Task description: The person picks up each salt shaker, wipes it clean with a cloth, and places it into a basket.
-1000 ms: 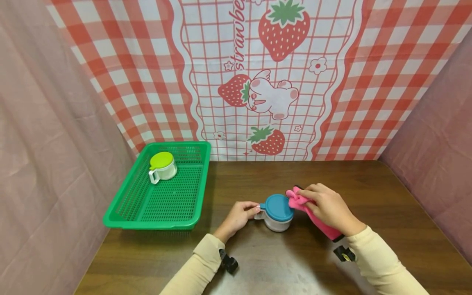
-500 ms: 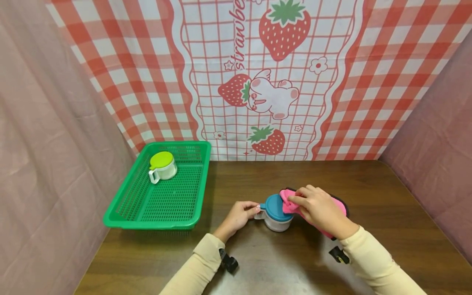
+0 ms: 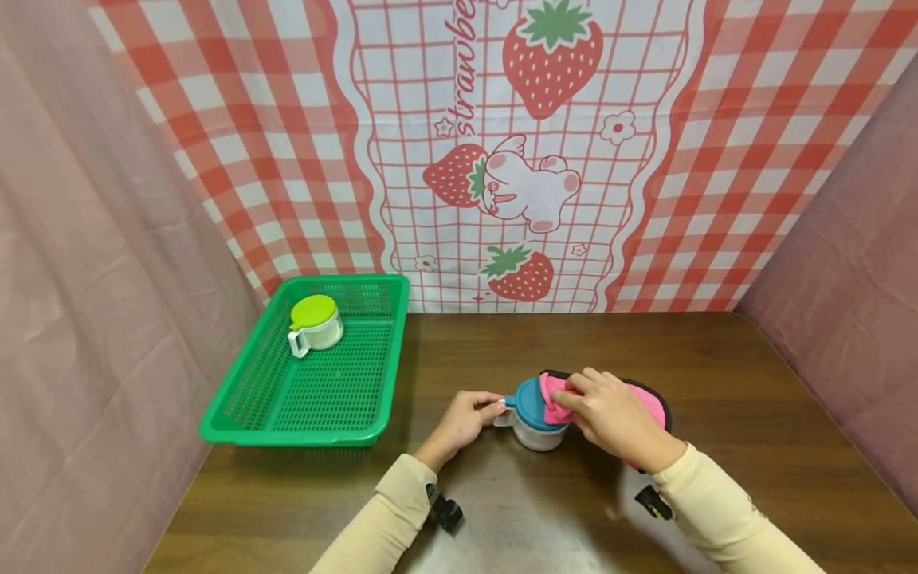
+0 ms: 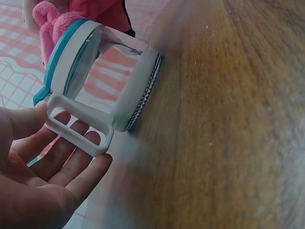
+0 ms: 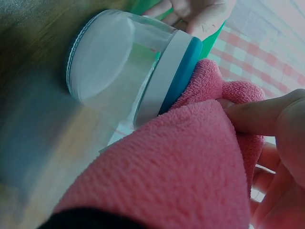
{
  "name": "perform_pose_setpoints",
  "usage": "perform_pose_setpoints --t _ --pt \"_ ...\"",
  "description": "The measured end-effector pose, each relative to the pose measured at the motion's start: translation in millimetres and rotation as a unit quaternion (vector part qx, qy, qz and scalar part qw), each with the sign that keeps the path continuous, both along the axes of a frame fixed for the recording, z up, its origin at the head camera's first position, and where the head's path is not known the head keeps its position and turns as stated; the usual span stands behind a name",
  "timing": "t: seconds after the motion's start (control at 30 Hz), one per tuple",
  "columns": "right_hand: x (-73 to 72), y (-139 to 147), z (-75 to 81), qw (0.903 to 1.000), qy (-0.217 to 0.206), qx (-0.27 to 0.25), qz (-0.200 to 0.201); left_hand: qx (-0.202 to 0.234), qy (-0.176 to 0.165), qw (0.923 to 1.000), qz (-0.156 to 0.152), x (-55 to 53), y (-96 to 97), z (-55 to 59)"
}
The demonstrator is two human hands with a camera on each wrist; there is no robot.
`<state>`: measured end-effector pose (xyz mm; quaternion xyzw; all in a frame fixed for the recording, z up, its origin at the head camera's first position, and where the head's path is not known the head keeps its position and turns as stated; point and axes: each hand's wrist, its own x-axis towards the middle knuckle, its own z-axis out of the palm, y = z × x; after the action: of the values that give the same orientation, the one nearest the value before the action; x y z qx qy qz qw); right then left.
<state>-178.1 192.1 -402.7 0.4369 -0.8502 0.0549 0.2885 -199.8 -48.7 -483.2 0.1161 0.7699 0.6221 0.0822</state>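
A clear seasoning jar with a blue lid and white handle stands upright on the table. My left hand holds it by the handle, thumb at the lid's tab and fingers behind the handle, as the left wrist view shows. In my right hand is a pink cloth with black edging, pinched between thumb and fingers. Its bunched part lies against the right side of the lid; the rest hangs beside the jar under the hand. White contents fill the jar's bottom in the right wrist view.
At the left, a green basket holds a second seasoning jar with a lime-green lid. The brown wooden table ends at a checked strawberry curtain behind. Pink drapes flank both sides.
My right hand has moved left with the pink cloth, from the lid's edge onto its top, covering more of the blue lid. The left hand and jar stay in place.
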Motion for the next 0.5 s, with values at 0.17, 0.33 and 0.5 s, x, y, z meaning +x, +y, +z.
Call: perform_pose_setpoints --t 0.17,0.33,0.5 --pt "1.1 -2.9 -1.0 1.0000 0.004 0.001 0.006 0.010 -0.010 0.9999 -0.004 0.1 -0.7 -1.1" --pt "1.0 -7.4 -2.0 0.9999 0.008 0.007 0.009 0.024 -0.014 0.9996 -0.005 -0.7 -0.1 -3.3" --pt "0.3 -13.5 0.8 0.9997 0.009 0.020 0.011 0.040 -0.034 0.9985 -0.017 -1.9 0.7 -0.8"
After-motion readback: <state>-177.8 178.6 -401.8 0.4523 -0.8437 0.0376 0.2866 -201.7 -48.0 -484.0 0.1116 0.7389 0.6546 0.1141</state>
